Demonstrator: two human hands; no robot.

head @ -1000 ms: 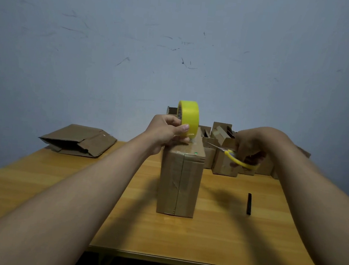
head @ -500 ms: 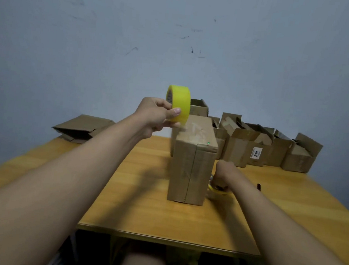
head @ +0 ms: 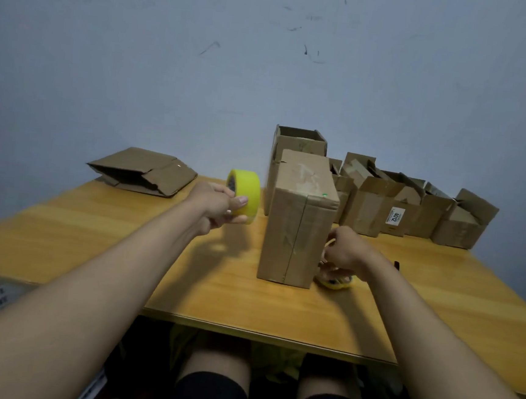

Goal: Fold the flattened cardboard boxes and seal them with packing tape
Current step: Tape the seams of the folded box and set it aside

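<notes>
A sealed box (head: 298,221) stood upright on the table (head: 93,232); a tape roll (head: 243,194) was left of it, scissors (head: 334,282) at its right base; flattened boxes (head: 143,171) lay far left; open boxes (head: 407,208) lined the back right.

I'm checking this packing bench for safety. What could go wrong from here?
The right hand rests on the yellow scissors hidden behind the tall sealed box; a blind grip might meet the blades. That narrow upright box could tip if nudged. The left hand holds the tape roll in the air; it might drop.
</notes>
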